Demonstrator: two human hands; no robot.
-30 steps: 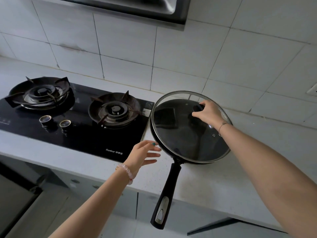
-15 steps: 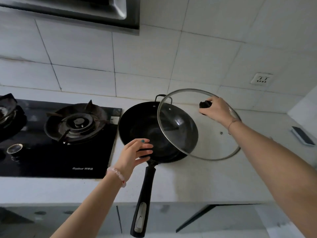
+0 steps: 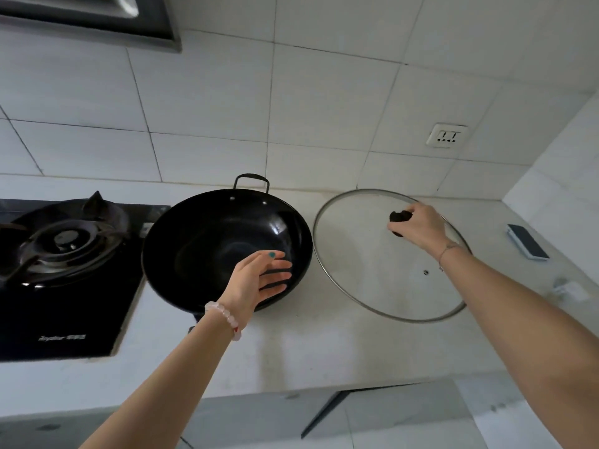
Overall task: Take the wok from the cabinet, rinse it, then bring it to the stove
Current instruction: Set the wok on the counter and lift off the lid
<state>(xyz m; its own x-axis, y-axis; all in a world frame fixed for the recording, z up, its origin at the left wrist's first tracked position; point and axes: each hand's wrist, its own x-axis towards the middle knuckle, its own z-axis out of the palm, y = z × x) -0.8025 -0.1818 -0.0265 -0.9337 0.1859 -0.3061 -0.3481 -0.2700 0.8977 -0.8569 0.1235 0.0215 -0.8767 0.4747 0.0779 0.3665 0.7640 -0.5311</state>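
A black wok [image 3: 207, 244] with a small loop handle at its far rim sits on the pale counter [image 3: 308, 348], just right of the gas stove [image 3: 64, 270]. Its long handle is hidden under my left forearm. My left hand [image 3: 259, 280] hovers over the wok's near right rim, fingers straight and holding nothing. To the wok's right, my right hand [image 3: 418, 226] grips the black knob of a glass lid [image 3: 372, 273]. The lid is apart from the wok; whether it rests on the counter or hangs just above it is unclear.
A burner [image 3: 69, 238] of the black stove is at the left, with a range hood [image 3: 97, 24] above. A phone [image 3: 528, 241] lies on the counter at the far right, a wall socket [image 3: 447, 135] above. A cabinet door [image 3: 372, 413] stands ajar below the counter edge.
My right hand has carried the glass lid off the wok and to the right, down beside it. My left hand stays over the wok's near rim. The view has shifted right.
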